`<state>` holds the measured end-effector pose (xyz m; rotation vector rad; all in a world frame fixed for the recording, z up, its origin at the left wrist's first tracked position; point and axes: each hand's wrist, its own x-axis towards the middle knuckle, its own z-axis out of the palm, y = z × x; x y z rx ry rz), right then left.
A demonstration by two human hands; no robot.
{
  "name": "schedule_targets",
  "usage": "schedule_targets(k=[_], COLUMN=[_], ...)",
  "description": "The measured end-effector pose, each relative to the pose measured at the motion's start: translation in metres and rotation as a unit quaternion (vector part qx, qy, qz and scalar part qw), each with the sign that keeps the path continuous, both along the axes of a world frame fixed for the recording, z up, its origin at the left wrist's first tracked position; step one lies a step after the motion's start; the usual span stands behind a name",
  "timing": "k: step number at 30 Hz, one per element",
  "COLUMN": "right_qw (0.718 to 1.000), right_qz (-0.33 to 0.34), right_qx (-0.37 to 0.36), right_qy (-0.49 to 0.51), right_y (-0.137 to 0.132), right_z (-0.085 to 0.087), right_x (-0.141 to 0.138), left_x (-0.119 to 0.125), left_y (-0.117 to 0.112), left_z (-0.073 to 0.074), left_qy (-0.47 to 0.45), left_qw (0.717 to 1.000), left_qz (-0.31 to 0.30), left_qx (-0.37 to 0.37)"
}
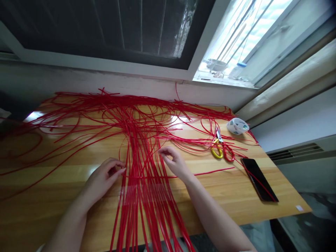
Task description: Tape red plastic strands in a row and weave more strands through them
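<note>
Many thin red plastic strands (154,210) run lengthwise across the table toward me and over its front edge. A band of clear tape (147,194) lies across them. One red strand (210,172) passes crosswise among the lengthwise ones, its free end lying to the right. At the left edge of the bundle my left hand (107,173) is closed, thumb and forefinger pinched on a red strand. My right hand (173,161) is at the right edge, farther from me, with its fingertips pinched around a lengthwise strand. The exact grip of both hands is partly hidden.
Tangled loose red strands (110,101) are heaped along the wall at the back of the wooden table (68,178). To the right are scissors (222,147) with yellow and red handles, a white tape roll (237,126) and a black phone (259,180) with a strand across it.
</note>
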<state>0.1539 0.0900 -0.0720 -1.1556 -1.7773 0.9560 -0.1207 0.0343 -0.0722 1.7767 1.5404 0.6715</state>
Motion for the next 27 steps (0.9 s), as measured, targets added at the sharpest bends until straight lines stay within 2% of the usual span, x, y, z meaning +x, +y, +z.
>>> schedule_targets(k=[2, 5, 8, 10, 11, 12, 13, 14, 15, 16, 18, 21, 27], right_qw=[0.997, 0.983, 0.956, 0.936, 0.927, 0.919, 0.911, 0.905, 0.9, 0.896, 0.892, 0.892, 0.895], right_qz=[-0.007, 0.026, 0.063, 0.077, 0.086, 0.097, 0.109, 0.12, 0.129, 0.134, 0.13, 0.101, 0.046], right_qx=[0.038, 0.097, 0.15, 0.166, 0.168, 0.168, 0.166, 0.166, 0.166, 0.167, 0.165, 0.156, 0.124], right_qy=[-0.059, -0.155, -0.245, -0.299, -0.323, -0.344, -0.36, -0.372, -0.381, -0.388, -0.4, -0.412, -0.427], right_y=[0.001, -0.004, -0.013, -0.018, -0.021, -0.024, -0.027, -0.031, -0.034, -0.038, -0.044, -0.049, -0.055], right_z=[0.0, -0.006, -0.013, -0.017, -0.017, -0.018, -0.018, -0.018, -0.019, -0.02, -0.022, -0.026, -0.031], right_x=[0.013, 0.028, 0.029, 0.024, 0.02, 0.016, 0.012, 0.008, 0.005, 0.003, 0.001, 0.0, -0.001], left_x=[-0.002, -0.006, -0.001, 0.01, 0.018, 0.027, 0.036, 0.045, 0.052, 0.058, 0.064, 0.058, 0.04], left_y=[-0.004, -0.012, -0.024, -0.033, -0.036, -0.039, -0.039, -0.039, -0.037, -0.034, -0.028, -0.021, -0.019], left_z=[0.0, 0.005, 0.022, 0.034, 0.038, 0.04, 0.038, 0.035, 0.029, 0.021, 0.005, -0.013, -0.026], left_qy=[0.021, 0.091, 0.189, 0.196, 0.177, 0.158, 0.143, 0.139, 0.144, 0.157, 0.182, 0.203, 0.24], left_qw=[0.999, 0.99, 0.96, 0.943, 0.939, 0.937, 0.938, 0.94, 0.938, 0.937, 0.939, 0.943, 0.925], left_qz=[0.042, 0.106, 0.194, 0.23, 0.221, 0.184, 0.113, 0.013, -0.073, -0.114, -0.14, -0.154, -0.211], left_qx=[0.011, 0.025, 0.071, 0.143, 0.196, 0.25, 0.296, 0.312, 0.306, 0.29, 0.254, 0.213, 0.202])
